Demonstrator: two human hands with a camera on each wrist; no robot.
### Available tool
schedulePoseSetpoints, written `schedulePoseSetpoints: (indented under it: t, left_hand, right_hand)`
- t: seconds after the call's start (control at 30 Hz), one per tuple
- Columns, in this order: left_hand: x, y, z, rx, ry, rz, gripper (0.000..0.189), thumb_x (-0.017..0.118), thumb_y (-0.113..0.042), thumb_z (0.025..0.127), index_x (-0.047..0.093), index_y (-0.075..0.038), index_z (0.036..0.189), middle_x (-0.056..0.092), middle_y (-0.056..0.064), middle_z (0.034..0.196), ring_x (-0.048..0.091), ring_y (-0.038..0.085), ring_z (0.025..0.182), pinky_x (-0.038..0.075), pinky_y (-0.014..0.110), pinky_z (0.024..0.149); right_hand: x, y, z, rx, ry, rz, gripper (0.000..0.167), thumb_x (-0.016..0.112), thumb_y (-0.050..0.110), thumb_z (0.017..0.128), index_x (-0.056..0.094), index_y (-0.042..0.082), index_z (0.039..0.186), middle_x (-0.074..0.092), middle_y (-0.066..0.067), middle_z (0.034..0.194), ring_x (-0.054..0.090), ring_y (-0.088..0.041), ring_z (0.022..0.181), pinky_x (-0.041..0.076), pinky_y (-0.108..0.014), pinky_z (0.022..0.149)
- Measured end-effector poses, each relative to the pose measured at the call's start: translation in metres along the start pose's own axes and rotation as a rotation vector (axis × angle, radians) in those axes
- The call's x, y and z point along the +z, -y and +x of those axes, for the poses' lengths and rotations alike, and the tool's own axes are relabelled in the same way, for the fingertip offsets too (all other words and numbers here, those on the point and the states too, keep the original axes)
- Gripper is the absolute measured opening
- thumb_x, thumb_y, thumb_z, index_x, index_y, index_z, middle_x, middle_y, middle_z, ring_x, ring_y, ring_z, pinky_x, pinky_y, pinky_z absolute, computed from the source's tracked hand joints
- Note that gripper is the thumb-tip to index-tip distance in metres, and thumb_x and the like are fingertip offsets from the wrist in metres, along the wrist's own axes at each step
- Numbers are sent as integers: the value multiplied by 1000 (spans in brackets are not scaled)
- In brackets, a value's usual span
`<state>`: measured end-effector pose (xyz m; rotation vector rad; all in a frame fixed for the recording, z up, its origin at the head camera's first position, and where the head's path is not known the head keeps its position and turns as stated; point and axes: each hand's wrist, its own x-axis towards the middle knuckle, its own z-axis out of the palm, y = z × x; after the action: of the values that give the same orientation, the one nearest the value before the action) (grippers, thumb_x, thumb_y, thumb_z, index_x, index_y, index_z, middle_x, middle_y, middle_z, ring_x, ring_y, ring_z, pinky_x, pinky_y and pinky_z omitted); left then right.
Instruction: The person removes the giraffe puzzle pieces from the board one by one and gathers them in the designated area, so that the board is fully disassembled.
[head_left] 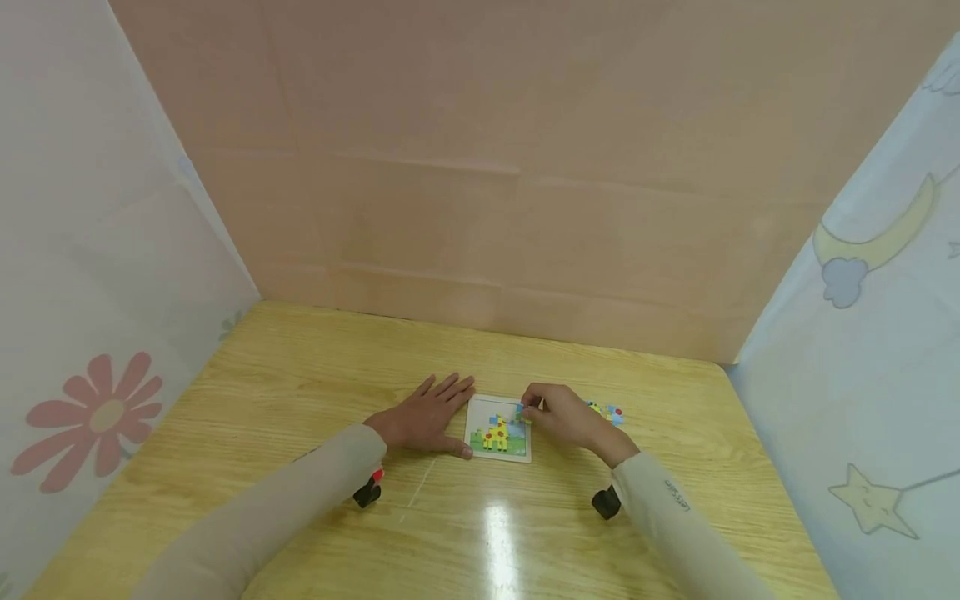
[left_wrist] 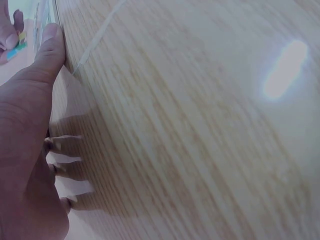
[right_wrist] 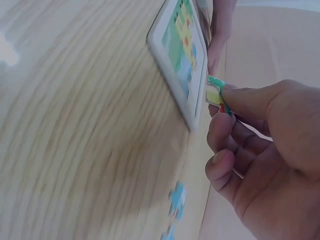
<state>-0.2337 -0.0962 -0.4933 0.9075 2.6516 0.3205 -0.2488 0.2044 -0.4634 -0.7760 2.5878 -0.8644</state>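
Observation:
A white-framed jigsaw puzzle (head_left: 498, 448) with a partly assembled giraffe picture lies on the wooden table. My right hand (head_left: 562, 414) pinches a puzzle piece (right_wrist: 218, 95) between thumb and fingertips over the puzzle's right side. Green, yellow and a bit of red show on that piece. At the frame's left edge, my left hand (head_left: 429, 419) lies flat with fingers spread. Its thumb (left_wrist: 50, 42) rests against the frame's side.
Loose puzzle pieces (head_left: 606, 412) lie on the table to the right, partly behind my right hand; blue ones (right_wrist: 177, 200) show in the right wrist view. A brown covering (head_left: 480, 208) rises behind the table, with patterned white sheets (head_left: 870, 400) at both sides.

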Motion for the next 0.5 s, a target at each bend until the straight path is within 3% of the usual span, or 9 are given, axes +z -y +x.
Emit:
schedulePoseSetpoints:
  t: [0.2, 0.5]
  left_hand:
    - [4, 2, 1, 7, -10, -2, 112, 58, -80, 94, 16, -14, 173, 6, 1, 183, 3, 30, 171, 5, 62, 137]
    - [2, 1, 1, 8, -18, -12, 111, 61, -78, 94, 18, -12, 173, 8, 3, 183, 5, 31, 171, 6, 63, 136]
  right_hand:
    - [-7, -17, -19, 53, -8, 21, 10, 62, 16, 109, 70, 11, 107, 73, -3, 96, 52, -8, 70, 46, -22, 63]
    - [-12, -39, -39, 60, -15, 27, 9, 64, 16, 107, 70, 10, 104, 72, -3, 95, 52, -7, 70, 47, -21, 64]
